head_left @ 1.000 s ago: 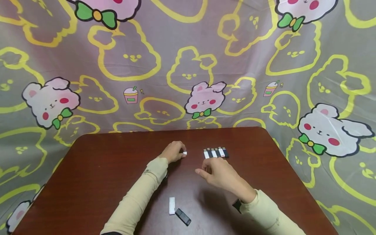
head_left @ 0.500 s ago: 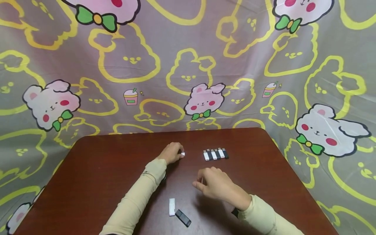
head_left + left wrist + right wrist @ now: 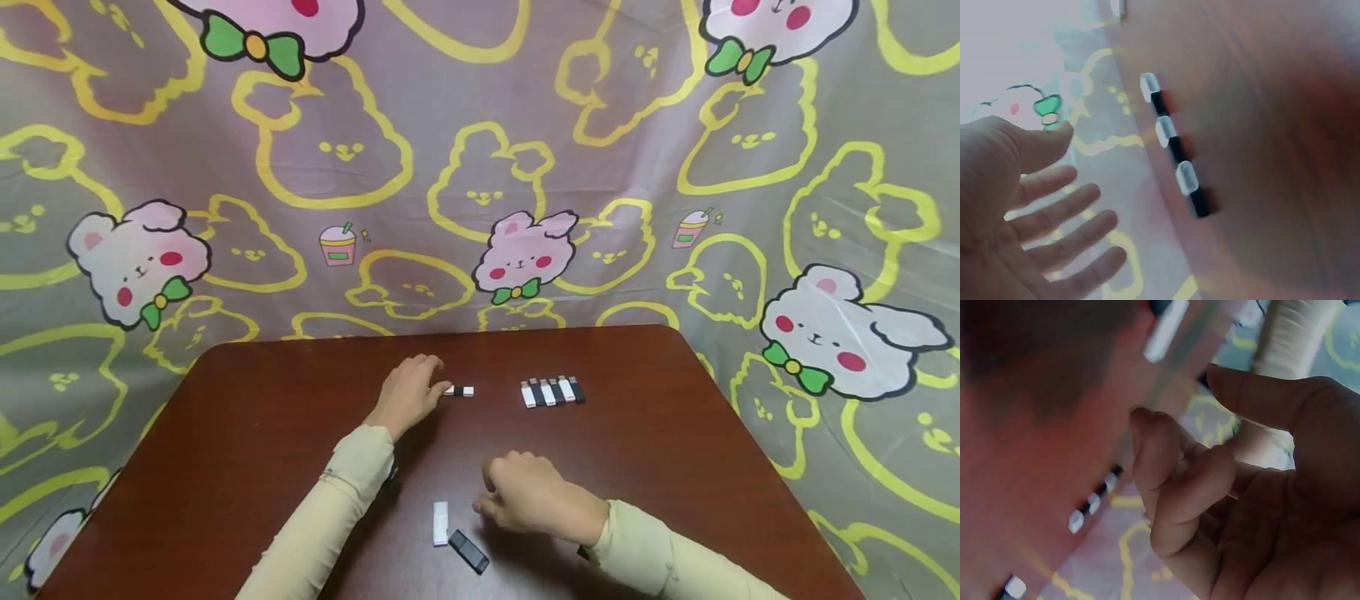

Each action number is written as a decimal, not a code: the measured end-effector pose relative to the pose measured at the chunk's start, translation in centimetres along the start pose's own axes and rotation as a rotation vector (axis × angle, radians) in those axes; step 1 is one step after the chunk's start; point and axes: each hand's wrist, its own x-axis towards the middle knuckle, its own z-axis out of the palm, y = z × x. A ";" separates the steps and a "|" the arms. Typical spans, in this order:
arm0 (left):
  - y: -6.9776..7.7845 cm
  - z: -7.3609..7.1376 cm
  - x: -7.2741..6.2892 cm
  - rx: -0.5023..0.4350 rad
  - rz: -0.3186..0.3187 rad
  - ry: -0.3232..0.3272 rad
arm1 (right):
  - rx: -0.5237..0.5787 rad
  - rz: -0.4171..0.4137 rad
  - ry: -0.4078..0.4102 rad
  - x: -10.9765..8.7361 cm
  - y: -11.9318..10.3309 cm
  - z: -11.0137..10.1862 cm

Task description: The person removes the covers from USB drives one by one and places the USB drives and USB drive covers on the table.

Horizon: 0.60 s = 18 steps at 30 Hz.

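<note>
My left hand (image 3: 403, 398) hovers over the table's far part with its fingers stretched out, holding nothing. Just beyond its fingertips lies a line of small white and black pieces (image 3: 459, 391), perhaps USB stick caps; the hand covers part of it in the head view. In the left wrist view the pieces (image 3: 1175, 150) alternate white and black, end to end. My right hand (image 3: 528, 498) is in the air, fingers loosely bent around nothing. Left of it, near the front, lie a white USB stick (image 3: 440, 523) and a black USB stick (image 3: 468, 552).
Several USB sticks (image 3: 548, 393), alternately white and black, lie side by side at the table's far right, metal plugs pointing away. The brown table (image 3: 637, 433) ends at a patterned cloth (image 3: 420, 183) hanging behind and at both sides.
The left hand has let go of the white piece and drawn left, uncovering more of the line. The right hand has come nearer and leftward, away from the row of USB sticks.
</note>
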 end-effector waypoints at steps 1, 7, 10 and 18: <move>0.0 -0.4 -0.6 0.005 -0.009 0.015 | -0.018 -0.001 -0.026 0.2 -0.1 0.4; -0.5 -1.9 -4.5 -0.019 -0.069 0.048 | -0.137 -0.024 -0.135 0.6 -1.1 2.6; -0.8 -2.2 -6.3 -0.027 -0.100 0.044 | -0.186 -0.041 -0.153 0.7 -1.5 3.2; -1.8 -3.1 -9.0 -0.042 -0.161 0.064 | -0.244 -0.089 -0.141 0.6 -1.9 3.8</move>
